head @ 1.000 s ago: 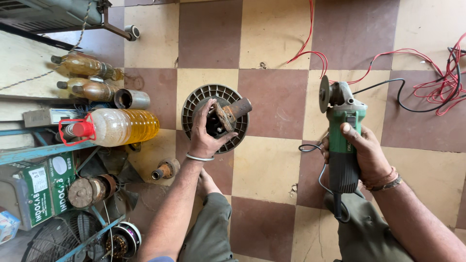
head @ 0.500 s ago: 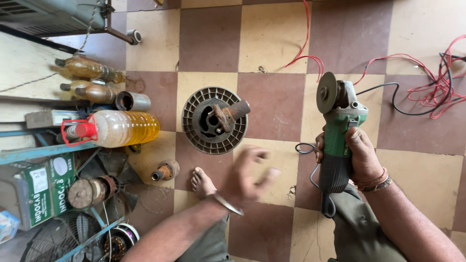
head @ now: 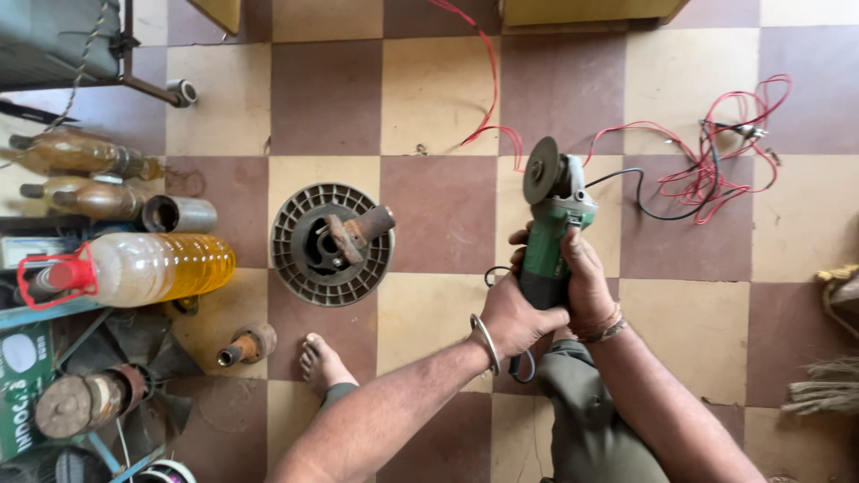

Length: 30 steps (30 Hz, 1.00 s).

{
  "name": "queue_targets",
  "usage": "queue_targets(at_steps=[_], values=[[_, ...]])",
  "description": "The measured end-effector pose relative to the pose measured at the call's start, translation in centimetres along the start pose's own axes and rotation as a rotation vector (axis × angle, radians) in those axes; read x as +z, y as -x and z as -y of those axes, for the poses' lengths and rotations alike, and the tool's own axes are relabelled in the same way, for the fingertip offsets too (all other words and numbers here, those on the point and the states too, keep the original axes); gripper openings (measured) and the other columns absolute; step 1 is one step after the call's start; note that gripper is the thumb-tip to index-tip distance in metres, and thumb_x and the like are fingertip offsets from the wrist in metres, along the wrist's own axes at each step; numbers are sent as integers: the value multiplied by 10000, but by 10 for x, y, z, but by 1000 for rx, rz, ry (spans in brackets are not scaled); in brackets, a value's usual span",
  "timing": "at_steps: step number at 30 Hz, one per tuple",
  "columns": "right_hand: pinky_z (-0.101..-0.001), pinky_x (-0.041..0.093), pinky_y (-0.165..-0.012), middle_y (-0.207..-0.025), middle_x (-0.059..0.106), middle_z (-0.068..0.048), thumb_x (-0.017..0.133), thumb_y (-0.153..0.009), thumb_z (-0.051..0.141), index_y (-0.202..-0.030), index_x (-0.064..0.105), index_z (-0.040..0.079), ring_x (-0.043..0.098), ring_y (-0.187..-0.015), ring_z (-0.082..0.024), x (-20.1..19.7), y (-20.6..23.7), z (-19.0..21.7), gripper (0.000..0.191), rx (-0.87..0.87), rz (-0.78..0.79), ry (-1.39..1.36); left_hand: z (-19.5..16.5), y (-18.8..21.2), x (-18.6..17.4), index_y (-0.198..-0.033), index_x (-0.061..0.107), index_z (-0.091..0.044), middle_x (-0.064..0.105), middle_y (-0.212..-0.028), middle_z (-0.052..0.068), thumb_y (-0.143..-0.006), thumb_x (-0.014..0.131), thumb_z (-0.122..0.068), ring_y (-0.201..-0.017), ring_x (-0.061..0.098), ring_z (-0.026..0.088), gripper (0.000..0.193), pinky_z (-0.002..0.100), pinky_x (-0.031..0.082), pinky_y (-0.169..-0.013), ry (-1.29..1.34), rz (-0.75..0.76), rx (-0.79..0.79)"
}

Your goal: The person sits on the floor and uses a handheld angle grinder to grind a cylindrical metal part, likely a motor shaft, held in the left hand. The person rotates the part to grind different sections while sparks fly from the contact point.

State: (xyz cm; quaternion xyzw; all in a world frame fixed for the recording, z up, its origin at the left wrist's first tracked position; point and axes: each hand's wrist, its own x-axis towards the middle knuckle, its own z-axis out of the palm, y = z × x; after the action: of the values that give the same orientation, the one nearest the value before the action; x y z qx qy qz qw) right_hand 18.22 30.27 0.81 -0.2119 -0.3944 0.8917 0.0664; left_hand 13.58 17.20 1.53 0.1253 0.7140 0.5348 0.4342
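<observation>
Fingers of both hands curl tight around the dark handle of the green-bodied angle grinder (head: 553, 228): the left hand (head: 517, 315) grips the rear end from the 8 o'clock side, and the right hand (head: 582, 284) wraps the body just ahead of it. Its long axis runs from 6 to 12 o'clock, tilted slightly left, with the grey round disc (head: 540, 170) at the far end, edge-on and facing 9 o'clock. Just below the hands lie an olive-trousered knee (head: 591, 411) and, toward 8 o'clock, a bare foot (head: 322, 362). At 9 o'clock, well apart on the checked tile floor (head: 447, 313), sits a round grey finned rotor with a rusty shaft (head: 333, 243). Beyond it lies a plastic bottle of yellow oil (head: 148, 266). Red wires (head: 716, 152) tangle at 2 o'clock.
</observation>
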Motion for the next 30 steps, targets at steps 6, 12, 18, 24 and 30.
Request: queue_targets(at_steps=[6,12,18,24,30], values=[[-422,601,-793,-1019,700,-157,487,-1033,557,-1255,582,-53,716,-868,-257,-22,1,4,656,50,-164,2,-24,4,21,-1114,631,44,773,-950,135,-662,822,-242,-872,777,190,568,308,631,-777,-36,-65,-23],[-407,609,-761,-972,701,-165,461,-1048,590,-1182,612,-59,720,-829,-257,-33,11,10,680,115,-275,-49,-19,7,43,-1227,547,31,737,-986,103,-622,833,-204,-889,742,179,709,313,619,-795,30,-88,140],[-445,571,-949,-1093,733,-124,626,-946,411,-1276,574,-6,699,-1050,-267,-14,33,47,534,106,-61,-123,-11,4,26,-1098,653,27,733,-892,100,-745,793,-225,-787,726,188,455,326,613,-684,101,199,-18],[-522,597,-925,-930,694,-100,769,-806,208,-1209,574,36,731,-1060,-327,11,36,36,480,204,19,-66,-21,33,7,-1087,632,10,726,-888,91,-759,808,-430,-804,743,203,577,360,634,-704,-62,203,169],[-466,574,-752,-883,709,-114,846,-718,142,-1152,609,-2,692,-810,-291,37,25,22,515,243,-58,701,-35,66,-92,-967,772,-34,732,-951,191,-887,654,-635,-873,727,325,618,450,602,-792,-1171,213,-96]])
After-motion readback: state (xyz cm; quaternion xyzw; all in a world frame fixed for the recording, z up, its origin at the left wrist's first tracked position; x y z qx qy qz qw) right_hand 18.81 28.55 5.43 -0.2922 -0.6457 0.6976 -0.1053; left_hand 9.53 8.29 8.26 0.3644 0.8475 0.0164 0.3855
